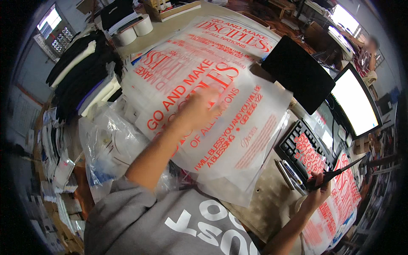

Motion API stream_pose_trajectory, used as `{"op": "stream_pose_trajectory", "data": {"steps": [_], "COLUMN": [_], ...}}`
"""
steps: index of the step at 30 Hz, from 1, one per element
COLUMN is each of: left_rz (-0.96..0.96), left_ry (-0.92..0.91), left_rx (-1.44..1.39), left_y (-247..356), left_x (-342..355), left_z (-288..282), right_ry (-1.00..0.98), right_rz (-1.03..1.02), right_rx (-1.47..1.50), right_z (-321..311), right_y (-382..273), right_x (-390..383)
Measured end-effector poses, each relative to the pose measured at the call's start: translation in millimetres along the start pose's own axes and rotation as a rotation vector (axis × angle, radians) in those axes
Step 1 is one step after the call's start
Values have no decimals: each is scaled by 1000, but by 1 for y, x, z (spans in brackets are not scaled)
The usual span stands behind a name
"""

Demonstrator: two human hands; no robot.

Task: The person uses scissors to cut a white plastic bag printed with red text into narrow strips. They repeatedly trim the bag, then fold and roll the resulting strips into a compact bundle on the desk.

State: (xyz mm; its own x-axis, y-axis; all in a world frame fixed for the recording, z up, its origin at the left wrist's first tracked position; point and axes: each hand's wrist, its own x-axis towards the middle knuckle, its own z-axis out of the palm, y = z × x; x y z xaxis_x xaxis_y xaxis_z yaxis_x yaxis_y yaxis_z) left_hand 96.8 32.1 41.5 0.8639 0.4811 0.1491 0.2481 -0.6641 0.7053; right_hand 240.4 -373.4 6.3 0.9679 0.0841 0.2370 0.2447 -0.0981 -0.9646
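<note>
In the head view, the person's left hand point(204, 108) is a blur over the pile of translucent sheets point(250, 127) with red lettering; I can't tell from here how far its fingers are spread, or whether they pinch the top sheet or merely press on it. The pile fans out around that hand, ahead of it and to its right, the sheets overlapping at odd angles.

The right hand point(318, 192) is easier to read: its fingers are curled closed around the handles of black scissors point(338, 173), the blades pointing away to the right. Just ahead of that grip, a smaller red-lettered piece point(310, 154) overlaps the keyboard point(291, 138); whether the fingers also catch its edge, I can't make out. More printed sheets point(329, 216) lie below and to the right of the grip, close beneath the blades.

That closeness would worry me: a careless swing of the wrist could let the points nick or crease the film. Near the left hand, the loose stacking could make several sheets slide together if one were dragged. The crumpled clear bag point(110, 144), left of that forearm, might snag on the elbow and get pulled along.
</note>
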Motion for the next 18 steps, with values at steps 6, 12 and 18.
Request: {"op": "stream_pose_trajectory", "data": {"steps": [6,12,18], "left_rz": [-444,-480,-246], "left_ry": [286,247,184], "left_rx": [661,393,62], "left_y": [-93,-97,-125], "left_x": [9,20,37], "left_z": [-51,-59,-105], "right_ry": [24,16,8], "right_rz": [-26,-18,-7], "right_rx": [25,47,20], "right_z": [17,14,13], "right_y": [-2,2,0], "right_x": [-2,-2,0]}}
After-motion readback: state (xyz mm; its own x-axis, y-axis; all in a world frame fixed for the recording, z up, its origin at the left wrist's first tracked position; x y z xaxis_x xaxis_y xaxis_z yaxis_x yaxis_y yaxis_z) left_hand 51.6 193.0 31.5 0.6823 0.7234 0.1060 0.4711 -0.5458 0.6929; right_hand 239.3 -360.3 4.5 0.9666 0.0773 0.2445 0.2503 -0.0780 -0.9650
